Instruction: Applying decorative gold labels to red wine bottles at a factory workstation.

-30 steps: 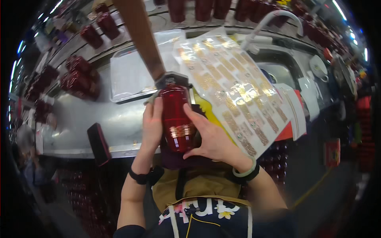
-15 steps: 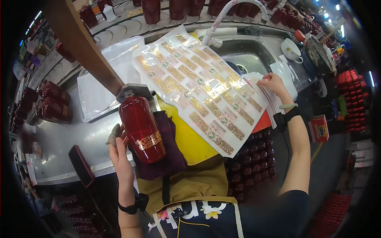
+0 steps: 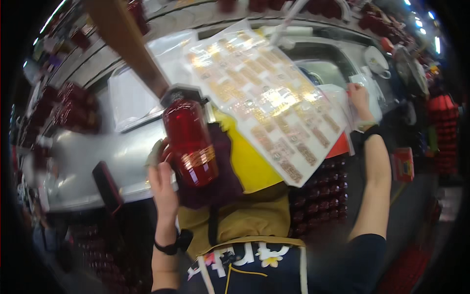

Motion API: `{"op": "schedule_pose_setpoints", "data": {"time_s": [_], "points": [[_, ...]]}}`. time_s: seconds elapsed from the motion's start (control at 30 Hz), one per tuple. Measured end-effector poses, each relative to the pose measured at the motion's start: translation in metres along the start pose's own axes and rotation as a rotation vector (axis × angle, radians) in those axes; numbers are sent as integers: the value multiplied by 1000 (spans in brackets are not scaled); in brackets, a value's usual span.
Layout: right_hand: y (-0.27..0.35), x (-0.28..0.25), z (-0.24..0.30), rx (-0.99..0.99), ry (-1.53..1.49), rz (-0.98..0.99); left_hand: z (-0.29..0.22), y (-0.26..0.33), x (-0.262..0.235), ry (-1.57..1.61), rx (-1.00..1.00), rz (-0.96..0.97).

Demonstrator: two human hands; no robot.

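A dark red glass bottle [image 3: 188, 132] with gold patterning leans on a purple cloth [image 3: 227, 161] in front of me. Its narrow end meets a dark hexagonal piece [image 3: 181, 93] at the foot of a wooden beam [image 3: 125, 41]. My left hand [image 3: 164, 186] is open along the bottle's left side; some fingers are partly hidden behind it. To the right lies a large sheet of gold decals [image 3: 264, 103] on white. Beyond its right corner, my right hand [image 3: 359, 96] is closed beside thin pale sheets; what it pinches is too blurred to make out.
A metal sink [image 3: 325, 59] with a white tap is behind the decal sheet. A white tray [image 3: 132, 100] and a dark phone [image 3: 107, 186] lie on the left. More red bottles [image 3: 76, 108] stand farther left. A white cup [image 3: 376, 61] is at the right.
The view has shifted and blurred, so everything sits farther right and higher. My right hand has moved slightly right and away from the decal sheet. My left hand remains beside the bottle.
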State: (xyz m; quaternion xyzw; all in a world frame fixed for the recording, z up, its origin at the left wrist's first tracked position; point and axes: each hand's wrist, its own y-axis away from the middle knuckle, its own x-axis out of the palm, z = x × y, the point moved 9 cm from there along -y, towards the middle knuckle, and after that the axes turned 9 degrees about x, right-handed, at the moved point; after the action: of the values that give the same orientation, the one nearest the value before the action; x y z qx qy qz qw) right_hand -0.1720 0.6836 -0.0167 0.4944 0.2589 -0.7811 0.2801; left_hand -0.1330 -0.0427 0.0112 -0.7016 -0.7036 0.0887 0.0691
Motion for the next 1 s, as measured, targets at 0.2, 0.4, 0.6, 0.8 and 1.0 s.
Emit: {"op": "schedule_pose_setpoints", "data": {"time_s": [0.2,0.4,0.6,0.8,1.0], "points": [[71,-56,56,-99,-433,62,-32,15,34,-271,293,244],[215,-61,170,-290,-564,295,-26,16,30,-335,215,129],[326,-46,238,-309,-645,488,-19,17,26,-356,248,193],[387,-40,305,-526,-686,576,-24,22,30,-317,187,264],[418,-22,339,-588,-737,677,-26,36,25,-69,113,250]]}}
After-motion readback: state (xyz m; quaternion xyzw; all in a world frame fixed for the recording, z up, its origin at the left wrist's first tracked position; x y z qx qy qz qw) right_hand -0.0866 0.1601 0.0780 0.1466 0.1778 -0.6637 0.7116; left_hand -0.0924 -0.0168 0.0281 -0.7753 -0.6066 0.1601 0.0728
